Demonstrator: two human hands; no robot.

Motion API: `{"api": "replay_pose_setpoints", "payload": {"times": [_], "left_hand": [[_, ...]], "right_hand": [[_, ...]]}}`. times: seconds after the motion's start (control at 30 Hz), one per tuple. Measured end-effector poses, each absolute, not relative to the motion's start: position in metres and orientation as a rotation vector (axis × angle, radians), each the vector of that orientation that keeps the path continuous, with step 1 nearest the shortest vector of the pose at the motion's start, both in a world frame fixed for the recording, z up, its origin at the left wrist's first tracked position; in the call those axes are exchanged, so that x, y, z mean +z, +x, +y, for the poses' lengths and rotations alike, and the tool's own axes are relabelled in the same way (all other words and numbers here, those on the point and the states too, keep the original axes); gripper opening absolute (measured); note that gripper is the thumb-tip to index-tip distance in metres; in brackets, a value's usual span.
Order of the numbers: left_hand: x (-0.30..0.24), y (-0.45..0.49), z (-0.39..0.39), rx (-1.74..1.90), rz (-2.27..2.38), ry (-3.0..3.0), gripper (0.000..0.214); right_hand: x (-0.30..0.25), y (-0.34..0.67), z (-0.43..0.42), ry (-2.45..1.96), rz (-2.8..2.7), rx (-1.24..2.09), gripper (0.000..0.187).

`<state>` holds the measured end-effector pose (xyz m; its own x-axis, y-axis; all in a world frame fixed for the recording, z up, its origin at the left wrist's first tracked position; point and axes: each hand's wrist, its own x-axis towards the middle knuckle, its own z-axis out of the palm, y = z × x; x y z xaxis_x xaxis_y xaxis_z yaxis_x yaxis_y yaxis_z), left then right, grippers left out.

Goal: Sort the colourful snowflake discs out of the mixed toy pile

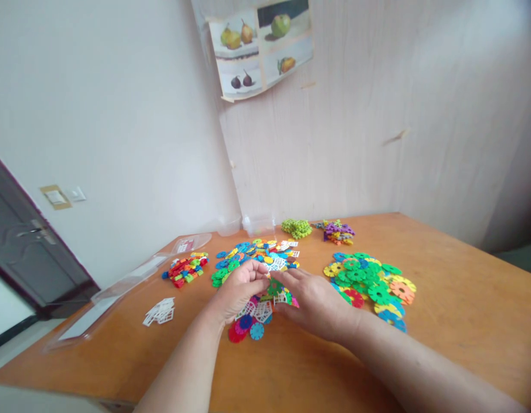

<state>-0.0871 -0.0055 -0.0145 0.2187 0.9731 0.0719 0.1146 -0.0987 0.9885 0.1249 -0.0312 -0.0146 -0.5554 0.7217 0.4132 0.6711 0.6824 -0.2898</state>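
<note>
My left hand [245,287] is over the middle pile, its fingers curled toward the thumb. Whatever may be in that pinch is too small to make out. My right hand [312,301] reaches in from the other side with fingers stretched out and thumb apart. Between the two hands a green notched disc [274,287] shows; I cannot tell whether it is touched. Below them lie a white lattice piece [262,311], a light blue disc [257,331] and a red disc [237,332]. More mixed discs [243,250] spread behind my hands.
A large heap of notched discs [379,291] lies to the right. Left are colourful small blocks [186,269] and white lattice pieces [160,311]. Green pieces [296,228], purple pieces [338,232] and a clear plastic container [260,225] stand at the back, near the wall.
</note>
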Motion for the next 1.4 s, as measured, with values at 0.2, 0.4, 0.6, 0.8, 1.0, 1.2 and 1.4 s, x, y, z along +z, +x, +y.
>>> {"api": "replay_pose_setpoints", "payload": {"times": [0.2,0.4,0.6,0.8,1.0,1.2,1.4], "left_hand": [[-0.017,-0.081,-0.009,0.937,0.959,1.374,0.040],[-0.016,-0.084,-0.008,0.991,1.009,1.409,0.037],[-0.012,-0.110,0.006,1.261,1.297,1.459,0.035],[-0.020,-0.138,0.021,1.412,1.526,1.414,0.043],[-0.023,-0.156,0.028,1.442,1.708,1.362,0.037],[-0.030,-0.170,0.032,1.377,1.812,1.381,0.025],[-0.044,-0.179,0.036,1.194,1.916,1.491,0.027]], "right_hand": [[-0.009,0.121,-0.036,-1.156,-2.420,0.089,0.038],[-0.006,0.134,-0.026,-1.260,-2.421,0.012,0.030],[0.005,0.178,0.005,-1.601,-2.266,-0.039,0.037],[-0.007,0.223,0.036,-1.916,-2.139,-0.004,0.041],[-0.028,0.242,0.054,-1.989,-2.133,0.060,0.039],[-0.038,0.248,0.063,-2.024,-2.126,0.073,0.036],[-0.044,0.253,0.069,-2.033,-2.138,0.089,0.032]]}}
